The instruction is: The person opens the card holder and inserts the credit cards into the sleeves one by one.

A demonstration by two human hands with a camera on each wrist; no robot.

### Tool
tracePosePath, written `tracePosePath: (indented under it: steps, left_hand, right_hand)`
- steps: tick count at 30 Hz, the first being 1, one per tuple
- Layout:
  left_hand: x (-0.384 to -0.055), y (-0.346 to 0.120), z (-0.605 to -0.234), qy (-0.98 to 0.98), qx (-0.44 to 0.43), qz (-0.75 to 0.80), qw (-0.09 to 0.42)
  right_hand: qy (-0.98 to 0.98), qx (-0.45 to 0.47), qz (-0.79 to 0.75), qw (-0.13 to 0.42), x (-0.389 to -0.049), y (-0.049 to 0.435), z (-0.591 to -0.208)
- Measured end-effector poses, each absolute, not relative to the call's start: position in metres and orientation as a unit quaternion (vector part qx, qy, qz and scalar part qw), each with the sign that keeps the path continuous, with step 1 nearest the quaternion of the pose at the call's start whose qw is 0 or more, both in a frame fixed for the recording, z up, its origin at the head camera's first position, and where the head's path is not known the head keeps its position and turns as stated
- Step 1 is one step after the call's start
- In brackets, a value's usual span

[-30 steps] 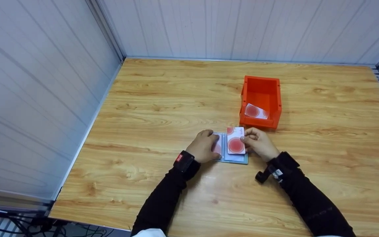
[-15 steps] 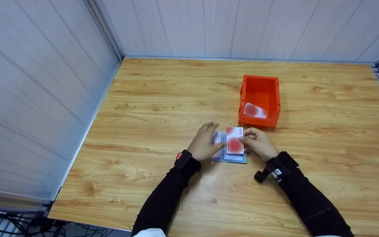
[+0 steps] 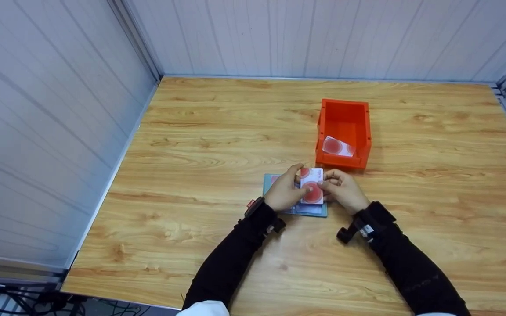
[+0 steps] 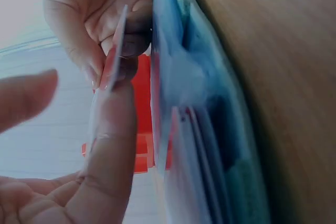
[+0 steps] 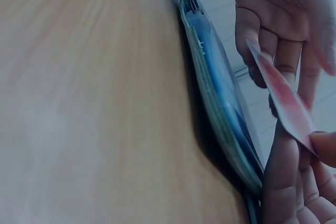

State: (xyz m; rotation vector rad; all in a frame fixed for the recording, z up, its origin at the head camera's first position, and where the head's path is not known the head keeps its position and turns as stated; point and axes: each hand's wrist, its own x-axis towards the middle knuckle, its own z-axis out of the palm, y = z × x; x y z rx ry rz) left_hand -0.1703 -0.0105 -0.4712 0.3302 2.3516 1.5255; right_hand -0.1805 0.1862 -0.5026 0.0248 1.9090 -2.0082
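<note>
A white card with red circles point(image 3: 312, 197) is held above an open teal card holder point(image 3: 321, 214) with clear sleeves. My right hand point(image 3: 344, 191) pinches the card's right edge, thumb on the face and fingers behind. My left hand point(image 3: 284, 193) reaches over the holder to the card's left side. In the left wrist view, a left finger point(image 4: 110, 145) lies against the back of the card point(image 4: 111, 64), while the left thumb point(image 4: 26, 98) stands apart from its face. Several card edges point(image 4: 191, 156) show in the holder's sleeves. My left hand hides part of the holder's left page.
An orange bin point(image 3: 364, 136) stands just beyond the hands, with a similar red and white card point(image 3: 337, 146) inside. Wall panels point(image 3: 244, 39) border the wooden table point(image 3: 182, 210) at the back and sides. Cables point(image 3: 24, 303) lie below the front left edge.
My left hand has lifted off the holder's left page and moved right to the card. The right hand keeps its pinch on the card, nearly still. The holder's left page shows more.
</note>
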Motion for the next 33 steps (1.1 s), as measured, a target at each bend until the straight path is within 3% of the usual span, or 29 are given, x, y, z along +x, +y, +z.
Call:
tracePosePath:
  steps: [10, 22, 33]
  left_hand:
    - [-0.169, -0.012, -0.471, 0.858, 0.157, 0.481, 0.095]
    - [-0.167, -0.026, -0.460, 0.841, 0.157, 0.512, 0.077]
    - [-0.167, -0.052, -0.453, 0.843, 0.127, 0.517, 0.080]
  right_hand:
    - [0.679, -0.006, -0.711, 0.184, -0.180, 0.184, -0.503]
    - [0.743, -0.044, -0.651, 0.149, -0.176, 0.184, -0.495]
    - [0.860, -0.146, -0.484, 0.074, -0.171, 0.193, -0.481]
